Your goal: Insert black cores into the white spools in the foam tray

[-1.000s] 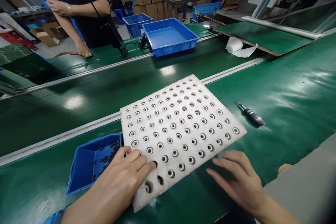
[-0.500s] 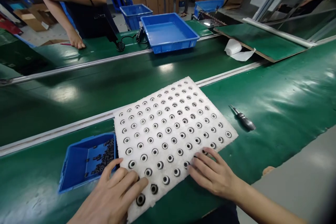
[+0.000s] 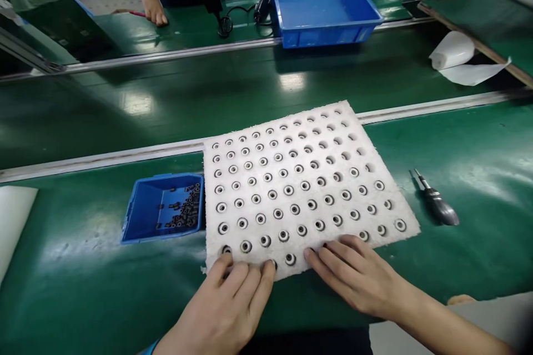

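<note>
A white foam sheet [image 3: 303, 177] with rows of round holes lies on the green bench, and most holes hold small black-and-silver ring parts. My left hand [image 3: 227, 305] rests flat on the sheet's near left edge, fingertips over the front holes. My right hand [image 3: 353, 274] lies flat on the near edge to the right of it, fingers spread toward the left. Neither hand visibly holds a part. A small blue bin [image 3: 164, 213] with several loose black parts touches the sheet's left side.
A small screwdriver [image 3: 437, 205] lies right of the sheet. A big blue tray [image 3: 322, 3] stands beyond the conveyor belt, crumpled white wrap [image 3: 458, 58] at the right. Another person's hand [image 3: 154, 11] rests on the far bench. A white sheet edge [image 3: 12, 222] shows far left.
The view has tilted down and shifted. My right hand has come onto the sheet's near edge from the bare bench. My left hand has moved along the front row.
</note>
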Demonstrator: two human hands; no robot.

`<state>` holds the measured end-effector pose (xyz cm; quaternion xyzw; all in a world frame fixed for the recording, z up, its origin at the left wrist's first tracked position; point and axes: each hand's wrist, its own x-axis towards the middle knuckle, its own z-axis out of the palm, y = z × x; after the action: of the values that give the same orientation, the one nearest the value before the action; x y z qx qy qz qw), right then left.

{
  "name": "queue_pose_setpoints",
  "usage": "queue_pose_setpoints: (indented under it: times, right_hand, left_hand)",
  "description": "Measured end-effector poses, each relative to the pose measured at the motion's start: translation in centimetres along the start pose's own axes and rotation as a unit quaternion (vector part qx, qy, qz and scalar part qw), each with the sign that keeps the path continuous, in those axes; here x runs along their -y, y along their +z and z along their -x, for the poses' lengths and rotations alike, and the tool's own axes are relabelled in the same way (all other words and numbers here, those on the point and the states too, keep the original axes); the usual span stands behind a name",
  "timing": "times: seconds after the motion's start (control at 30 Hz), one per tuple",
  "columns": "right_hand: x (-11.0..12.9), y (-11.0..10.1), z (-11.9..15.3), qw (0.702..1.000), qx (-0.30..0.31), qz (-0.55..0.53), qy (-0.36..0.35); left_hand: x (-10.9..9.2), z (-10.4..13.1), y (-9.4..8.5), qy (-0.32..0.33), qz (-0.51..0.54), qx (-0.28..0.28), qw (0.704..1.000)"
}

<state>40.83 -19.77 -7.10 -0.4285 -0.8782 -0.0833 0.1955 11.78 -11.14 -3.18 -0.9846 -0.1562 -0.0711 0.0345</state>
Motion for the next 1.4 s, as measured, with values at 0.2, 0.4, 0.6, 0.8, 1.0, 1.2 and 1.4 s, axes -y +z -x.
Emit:
queue_pose_setpoints:
  times: [0.2, 0.4, 0.6, 0.8, 1.0, 1.2, 1.4]
  right_hand:
    - [-0.3, 0.3, -0.9, 0.999, -0.027, -0.012, -0.019]
    - [-0.5, -0.9, -2.0, 0.997, -0.006, -0.071, 0.014]
    - [0.1, -0.7, -1.9, 0.995, 0.01, -0.082, 0.062]
    - [1.9, 0.6, -2.4, 0.993, -0.032, -0.092, 0.074]
    - [2.3, 0.3, -4.5, 0.989, 0.023, -0.114, 0.096]
    - [2.3, 0.5, -4.3, 0.99, 0.032, -0.108, 0.09]
    - [2.2, 0.9, -5.4, 0.985, 0.078, -0.124, 0.087]
  left_hand:
    - [0.9, -1.2, -0.9, 0.023, -0.001, 0.01, 1.0]
    - [2.7, -3.1, -2.6, 0.03, 0.072, 0.039, 0.996]
    - [3.2, -3.1, -2.2, 0.016, 0.139, 0.077, 0.987]
    - [4.0, -3.5, -2.8, -0.009, 0.186, 0.081, 0.979]
    - [3.9, -3.0, -2.8, 0.024, 0.122, 0.089, 0.988]
    - [3.3, -0.8, -2.8, -0.004, 0.054, 0.052, 0.997]
    - [3.2, -0.2, -1.4, -0.019, 0.044, 0.031, 0.998]
